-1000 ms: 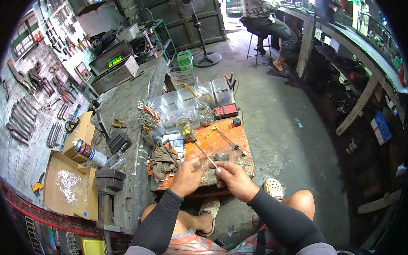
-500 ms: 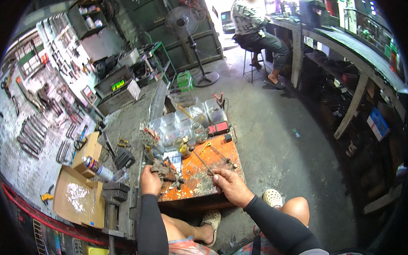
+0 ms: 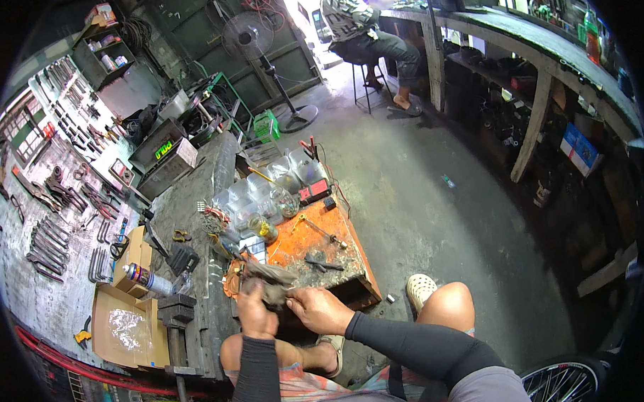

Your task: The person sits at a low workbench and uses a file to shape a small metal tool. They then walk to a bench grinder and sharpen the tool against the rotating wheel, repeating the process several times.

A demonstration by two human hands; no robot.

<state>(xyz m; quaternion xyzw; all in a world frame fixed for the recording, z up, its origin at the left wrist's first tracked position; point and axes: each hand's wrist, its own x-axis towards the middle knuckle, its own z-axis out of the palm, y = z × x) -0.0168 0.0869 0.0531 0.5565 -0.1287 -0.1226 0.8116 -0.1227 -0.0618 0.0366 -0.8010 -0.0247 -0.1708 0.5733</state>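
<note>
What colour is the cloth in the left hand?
Greyish brown; the cloth shows best in the head view.

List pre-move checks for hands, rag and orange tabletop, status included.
1. Left hand gripping the grey rag: ok.
2. Right hand close to the rag: ok.
3. Anything pinched in the right hand identifiable: cannot tell, too blurred.
4. Orange tabletop free of loose items: not ok, a black piece and yellow-ended tool lie there.
5. Seated person away from the tabletop: ok.
</note>
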